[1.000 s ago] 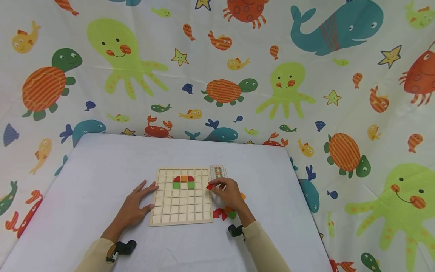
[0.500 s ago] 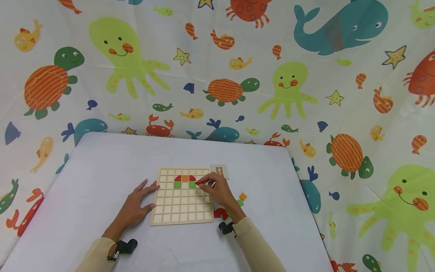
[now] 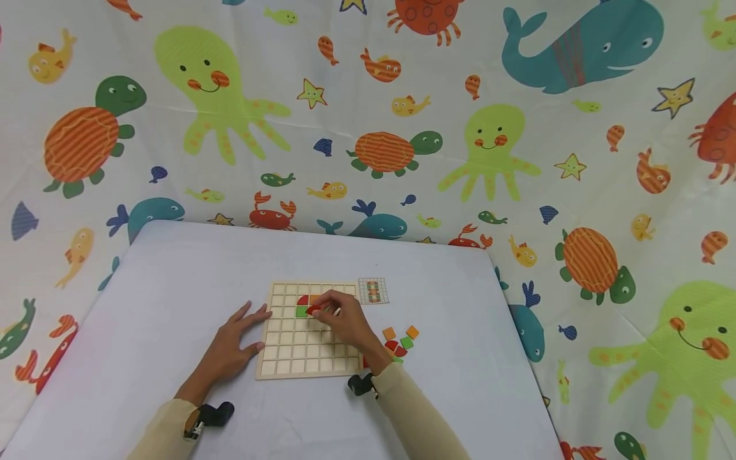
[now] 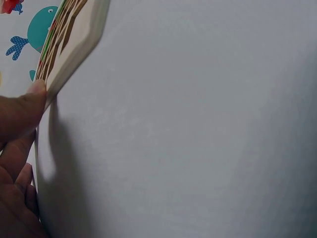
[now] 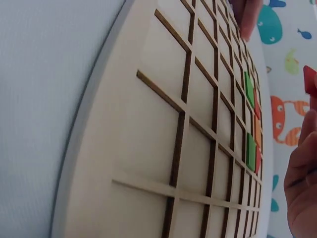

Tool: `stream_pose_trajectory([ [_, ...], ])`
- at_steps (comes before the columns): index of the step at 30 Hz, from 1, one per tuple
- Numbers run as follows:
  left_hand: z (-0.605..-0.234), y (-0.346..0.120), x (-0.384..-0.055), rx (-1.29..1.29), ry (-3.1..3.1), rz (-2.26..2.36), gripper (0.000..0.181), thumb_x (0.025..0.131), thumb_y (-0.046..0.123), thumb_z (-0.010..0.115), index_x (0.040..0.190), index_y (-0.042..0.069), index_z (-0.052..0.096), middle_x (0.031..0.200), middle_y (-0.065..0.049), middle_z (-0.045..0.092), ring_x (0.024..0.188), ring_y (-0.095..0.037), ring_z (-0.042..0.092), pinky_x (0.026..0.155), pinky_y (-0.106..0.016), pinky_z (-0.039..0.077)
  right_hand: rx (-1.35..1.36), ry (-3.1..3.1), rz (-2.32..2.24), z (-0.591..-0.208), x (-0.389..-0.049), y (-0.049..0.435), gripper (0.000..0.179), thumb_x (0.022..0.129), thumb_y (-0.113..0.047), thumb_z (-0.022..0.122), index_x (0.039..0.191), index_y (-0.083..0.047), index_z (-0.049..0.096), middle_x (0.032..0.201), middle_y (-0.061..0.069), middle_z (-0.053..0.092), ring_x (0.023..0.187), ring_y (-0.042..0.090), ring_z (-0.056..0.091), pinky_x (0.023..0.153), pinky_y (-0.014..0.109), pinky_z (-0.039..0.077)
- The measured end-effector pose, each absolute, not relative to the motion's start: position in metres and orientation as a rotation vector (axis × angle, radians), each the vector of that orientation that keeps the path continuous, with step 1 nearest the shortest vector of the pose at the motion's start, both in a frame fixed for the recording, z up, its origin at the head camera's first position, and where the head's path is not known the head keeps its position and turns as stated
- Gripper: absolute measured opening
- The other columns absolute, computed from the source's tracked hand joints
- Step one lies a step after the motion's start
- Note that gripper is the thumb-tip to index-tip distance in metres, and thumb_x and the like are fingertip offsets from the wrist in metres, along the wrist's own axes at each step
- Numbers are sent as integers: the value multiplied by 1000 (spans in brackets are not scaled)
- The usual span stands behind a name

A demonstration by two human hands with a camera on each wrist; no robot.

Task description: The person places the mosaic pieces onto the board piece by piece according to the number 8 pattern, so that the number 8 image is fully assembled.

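Observation:
A wooden grid board [image 3: 287, 358] lies on the white table, with a red quarter-round tile [image 3: 302, 299], an orange square tile [image 3: 314, 299] and a green square tile [image 3: 301, 312] set in its upper cells. Between thumb and fingertips my right hand [image 3: 345, 321] pinches a red tile [image 5: 310, 80] over those cells, covering part of them in the head view. In the right wrist view two green tiles [image 5: 251, 151] show in the board. My left hand [image 3: 229, 345] rests with spread fingers at the board's left edge; its thumb touches the frame in the left wrist view.
A small printed pattern card [image 3: 374, 291] lies at the board's upper right corner. Loose red, orange and green tiles [image 3: 407, 343] lie to the right of the board, partly behind my right forearm. A patterned sea-animal curtain [image 3: 379, 76] hangs behind the table.
My right hand has carried the red tile leftward from the board's right edge to over the coloured cells. The loose tiles on the right show more now. My left hand stays put.

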State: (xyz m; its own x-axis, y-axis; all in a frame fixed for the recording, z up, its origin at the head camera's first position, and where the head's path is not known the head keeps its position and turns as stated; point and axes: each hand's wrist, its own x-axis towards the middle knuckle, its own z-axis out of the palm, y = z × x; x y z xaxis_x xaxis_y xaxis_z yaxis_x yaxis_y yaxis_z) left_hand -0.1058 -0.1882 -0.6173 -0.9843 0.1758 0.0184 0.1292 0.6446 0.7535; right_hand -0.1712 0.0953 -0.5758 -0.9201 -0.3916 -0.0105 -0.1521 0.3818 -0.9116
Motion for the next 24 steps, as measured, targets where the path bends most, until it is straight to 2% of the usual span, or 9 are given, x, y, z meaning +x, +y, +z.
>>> stream_pose_trajectory([
  [4, -617, -188, -106, 261, 2797, 1279, 72, 87, 4, 82, 153, 14, 56, 167, -15, 45, 161, -50, 22, 120, -81, 22, -432, 2440, -1573, -579, -169, 91, 8, 98, -20, 78, 105, -21, 77, 97, -4, 72, 77, 7, 59, 66, 20, 50],
  [10, -617, -188, -107, 256, 2798, 1272, 70, 87, 5, 82, 152, 15, 57, 167, -14, 45, 162, -49, 21, 120, -80, 22, -350, 2434, -1688, -579, -167, 89, 8, 96, -19, 79, 104, -19, 81, 104, 0, 76, 75, 9, 62, 67, 21, 53],
  [14, -618, -188, -107, 262, 2796, 1274, 70, 88, 5, 82, 152, 15, 57, 167, -14, 45, 162, -49, 21, 120, -80, 22, -347, 2370, -1755, -580, -166, 90, 11, 96, -19, 79, 106, -16, 82, 104, 4, 78, 76, 25, 71, 61, 22, 55],
  [18, -618, -188, -107, 259, 2798, 1270, 69, 88, 5, 82, 152, 16, 57, 167, -14, 45, 162, -49, 21, 121, -80, 23, -356, 2306, -1790, -581, -165, 92, 13, 99, -21, 77, 109, -13, 82, 104, 7, 79, 83, 39, 74, 59, 24, 55],
  [21, -618, -188, -107, 253, 2801, 1264, 70, 88, 5, 82, 152, 16, 57, 168, -13, 45, 162, -49, 21, 121, -80, 22, -377, 2303, -1767, -581, -164, 92, 18, 101, -19, 74, 117, -13, 79, 104, 8, 76, 84, 34, 72, 65, 23, 56],
  [24, -619, -188, -106, 255, 2799, 1263, 70, 88, 5, 82, 152, 16, 57, 168, -14, 45, 162, -49, 21, 121, -80, 22, -391, 2365, -1667, -582, -164, 90, 24, 102, -17, 73, 125, -15, 77, 102, 3, 71, 85, 18, 67, 72, 21, 55],
])
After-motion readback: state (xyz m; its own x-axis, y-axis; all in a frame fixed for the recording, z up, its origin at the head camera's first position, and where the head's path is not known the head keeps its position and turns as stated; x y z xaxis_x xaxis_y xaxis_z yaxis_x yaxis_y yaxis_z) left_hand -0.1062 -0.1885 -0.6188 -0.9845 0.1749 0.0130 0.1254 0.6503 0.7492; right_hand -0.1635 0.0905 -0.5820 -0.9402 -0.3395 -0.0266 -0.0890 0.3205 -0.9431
